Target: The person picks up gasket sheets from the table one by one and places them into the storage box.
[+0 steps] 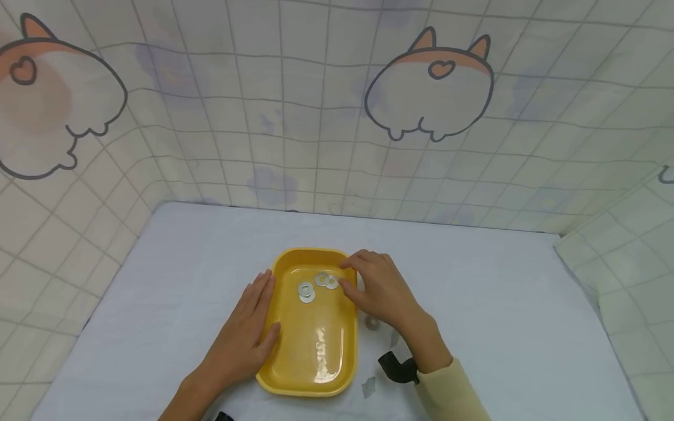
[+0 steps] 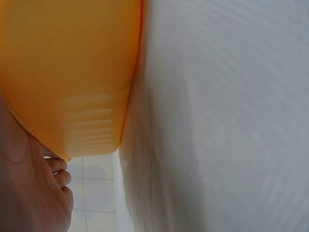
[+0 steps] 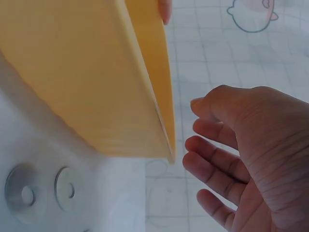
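A yellow rectangular tray sits on the white-covered table, with several flat metal washers in its far half. Along its left rim lies my left hand, fingers extended and thumb over the edge; the left wrist view shows that palm beside the tray's outer wall. My right hand hovers at the tray's far right rim, fingers loosely bent, thumb and forefinger apart. In the right wrist view nothing shows between the fingers of this hand. More washers lie on the table beneath it.
Right of the tray, a loose washer and a small grey patch show on the table. A black strap piece is at my right wrist. Tiled-pattern curtains with cartoon animals surround the table.
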A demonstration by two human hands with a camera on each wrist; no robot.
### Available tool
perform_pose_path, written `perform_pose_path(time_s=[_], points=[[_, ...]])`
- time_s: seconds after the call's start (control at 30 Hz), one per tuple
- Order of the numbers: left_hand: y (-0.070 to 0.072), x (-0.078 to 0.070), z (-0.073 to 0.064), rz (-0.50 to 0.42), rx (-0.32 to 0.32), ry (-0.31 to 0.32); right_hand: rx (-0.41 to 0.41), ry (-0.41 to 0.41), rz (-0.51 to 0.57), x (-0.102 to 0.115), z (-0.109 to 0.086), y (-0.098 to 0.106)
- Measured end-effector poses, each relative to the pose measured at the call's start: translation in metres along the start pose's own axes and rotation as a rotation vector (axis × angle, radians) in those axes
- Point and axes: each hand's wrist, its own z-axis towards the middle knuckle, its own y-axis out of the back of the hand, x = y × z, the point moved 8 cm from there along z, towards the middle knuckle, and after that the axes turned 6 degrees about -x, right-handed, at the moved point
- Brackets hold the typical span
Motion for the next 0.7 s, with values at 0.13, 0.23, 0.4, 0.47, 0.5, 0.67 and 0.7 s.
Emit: perform_pose_path(time_s=[0.13,0.23,0.4,0.47,0.5,0.67,0.7], points=[[0.001,0.001,-0.001,0.000,-0.004,-0.004,-0.027,-0.013,0.002,-0.005,-0.008,0.004],[0.001,0.001,0.000,-0.009,-0.007,-0.007,-0.044,-0.021,-0.005,-0.010,-0.015,0.007],[0.003,-0.001,0.001,-0.015,-0.016,-0.009,-0.052,-0.068,-0.002,-0.021,-0.026,0.008],[0.003,-0.001,0.001,-0.012,-0.015,-0.010,-0.059,-0.085,0.005,-0.024,-0.031,0.007],[0.003,-0.002,0.000,-0.011,-0.015,-0.010,-0.063,-0.093,0.006,-0.026,-0.033,0.006],[0.003,-0.002,0.000,-0.009,-0.011,-0.010,-0.079,-0.112,0.017,-0.031,-0.044,0.003],[0.003,-0.002,0.000,-0.008,-0.013,-0.011,-0.080,-0.119,0.017,-0.032,-0.047,0.002]])
